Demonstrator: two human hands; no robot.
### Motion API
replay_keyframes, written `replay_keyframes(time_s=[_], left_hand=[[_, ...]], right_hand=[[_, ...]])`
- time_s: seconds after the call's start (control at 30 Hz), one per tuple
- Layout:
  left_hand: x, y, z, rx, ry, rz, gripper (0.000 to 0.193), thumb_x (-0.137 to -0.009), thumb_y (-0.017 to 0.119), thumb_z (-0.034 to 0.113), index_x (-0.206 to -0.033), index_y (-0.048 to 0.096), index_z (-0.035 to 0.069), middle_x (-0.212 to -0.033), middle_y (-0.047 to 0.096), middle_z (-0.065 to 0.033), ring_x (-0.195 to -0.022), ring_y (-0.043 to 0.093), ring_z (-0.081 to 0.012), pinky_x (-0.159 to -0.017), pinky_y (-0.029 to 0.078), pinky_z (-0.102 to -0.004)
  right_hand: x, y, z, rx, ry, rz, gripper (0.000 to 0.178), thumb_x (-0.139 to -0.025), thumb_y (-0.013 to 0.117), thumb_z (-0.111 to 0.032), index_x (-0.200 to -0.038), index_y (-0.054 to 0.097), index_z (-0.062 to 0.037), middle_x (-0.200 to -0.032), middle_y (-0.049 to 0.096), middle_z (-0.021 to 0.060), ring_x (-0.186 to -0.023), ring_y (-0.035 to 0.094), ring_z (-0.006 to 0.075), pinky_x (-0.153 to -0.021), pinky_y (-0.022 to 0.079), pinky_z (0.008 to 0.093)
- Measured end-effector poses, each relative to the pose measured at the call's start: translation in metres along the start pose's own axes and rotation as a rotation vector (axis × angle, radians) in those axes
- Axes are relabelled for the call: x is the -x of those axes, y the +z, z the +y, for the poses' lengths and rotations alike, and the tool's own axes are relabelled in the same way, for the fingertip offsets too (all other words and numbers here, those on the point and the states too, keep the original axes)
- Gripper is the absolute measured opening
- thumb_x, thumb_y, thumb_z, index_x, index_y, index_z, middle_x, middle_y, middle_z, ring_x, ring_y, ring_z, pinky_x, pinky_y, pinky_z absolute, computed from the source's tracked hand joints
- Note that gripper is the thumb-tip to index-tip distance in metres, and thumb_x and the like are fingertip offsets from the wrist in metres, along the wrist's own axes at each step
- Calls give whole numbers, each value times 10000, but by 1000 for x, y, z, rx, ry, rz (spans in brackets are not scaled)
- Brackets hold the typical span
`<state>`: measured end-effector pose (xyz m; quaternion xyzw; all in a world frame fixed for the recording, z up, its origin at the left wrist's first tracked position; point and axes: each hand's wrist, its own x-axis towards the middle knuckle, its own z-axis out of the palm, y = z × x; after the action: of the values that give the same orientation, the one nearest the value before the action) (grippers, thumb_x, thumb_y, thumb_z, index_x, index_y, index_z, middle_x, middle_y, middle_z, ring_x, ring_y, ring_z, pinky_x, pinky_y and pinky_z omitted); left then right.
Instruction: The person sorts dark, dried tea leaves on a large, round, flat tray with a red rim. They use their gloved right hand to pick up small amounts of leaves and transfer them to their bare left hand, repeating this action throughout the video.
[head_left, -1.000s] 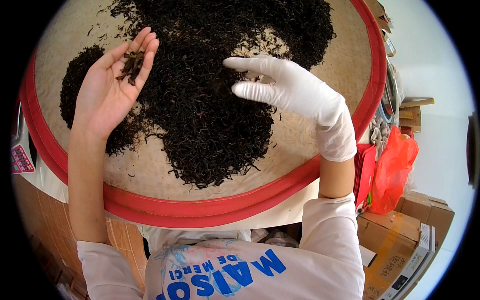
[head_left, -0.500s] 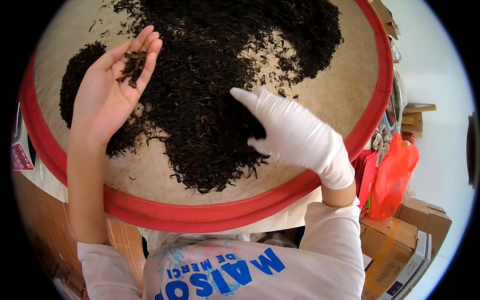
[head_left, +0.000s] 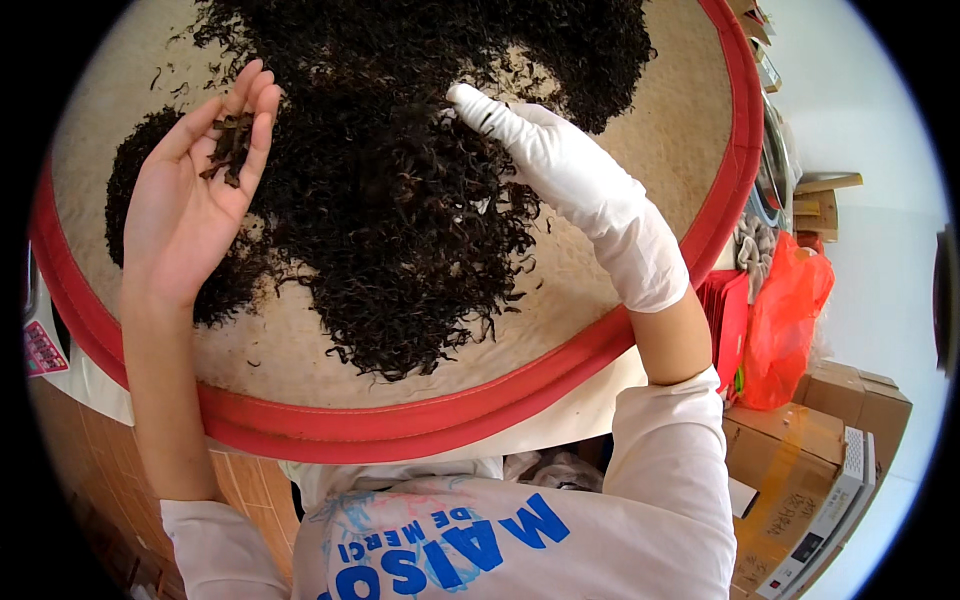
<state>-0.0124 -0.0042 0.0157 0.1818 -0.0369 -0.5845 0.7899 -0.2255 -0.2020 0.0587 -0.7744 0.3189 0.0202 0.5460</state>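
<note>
My bare left hand (head_left: 195, 200) is turned palm up and cupped, with a few broad brown tea leaves (head_left: 232, 148) resting against its curled fingers. Below and beside it spreads a heap of dark, twisted dried tea leaves (head_left: 400, 230) on a round, cloth-covered tray (head_left: 690, 130) with a red rim. My right hand (head_left: 575, 165), in a white glove, reaches into the right side of the heap with at least one finger stretched out. Loose leaves partly cover its other fingers, and some leaves around it look blurred.
At the right, beyond the rim, are a red plastic bag (head_left: 790, 320), red packets (head_left: 722, 320) and a grey cloth (head_left: 752, 245). Cardboard boxes (head_left: 785, 490) stand below them. A device with a pink label (head_left: 42, 345) sits at the far left above the tiled floor (head_left: 95, 440).
My right hand has swung up and turned over, and the leaves near it have been stirred and loosened. My left hand has shifted slightly left, still carrying its leaves.
</note>
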Motion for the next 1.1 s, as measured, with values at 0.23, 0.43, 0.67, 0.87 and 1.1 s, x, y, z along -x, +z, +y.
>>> replay_keyframes(time_s=[0.23,0.43,0.67,0.87,1.1], left_hand=[[0,-4,0,-2,3,-40,380,-1012,331,102,-1323,397,-105,-1286,510,-185,-1204,513,-253,-1044,450,-330],[0,-2,-2,3,17,-41,381,-1015,322,106,-1322,400,-107,-1277,515,-190,-1202,515,-257,-1045,451,-330],[-1,-4,0,9,-1,-22,375,-1012,325,96,-1315,408,-108,-1269,523,-186,-1195,520,-257,-1041,453,-331],[-2,-1,-3,-24,10,21,369,-1007,336,88,-1313,412,-104,-1269,524,-181,-1190,524,-253,-1035,457,-328],[-3,-2,-4,-20,1,-4,369,-1007,338,89,-1314,409,-102,-1270,523,-177,-1191,523,-246,-1034,456,-322]], right_hand=[[0,-3,3,-85,-126,-19,474,-951,518,-447,-1291,569,-122,-1100,603,-14,-1004,558,107,-937,401,266],[-8,-13,14,268,-346,188,470,-925,612,-256,-1351,492,-97,-1069,588,23,-931,559,117,-879,437,268],[-8,-4,27,742,-573,181,581,-843,646,-118,-1387,440,-109,-1301,509,178,-1211,485,316,-1010,408,354],[-33,0,25,596,-822,348,477,-799,695,-180,-1243,565,-62,-1198,578,191,-1049,586,345,-908,492,375],[-43,22,32,757,-719,375,274,-816,688,-156,-1083,673,-98,-896,643,90,-857,633,233,-785,515,337]])
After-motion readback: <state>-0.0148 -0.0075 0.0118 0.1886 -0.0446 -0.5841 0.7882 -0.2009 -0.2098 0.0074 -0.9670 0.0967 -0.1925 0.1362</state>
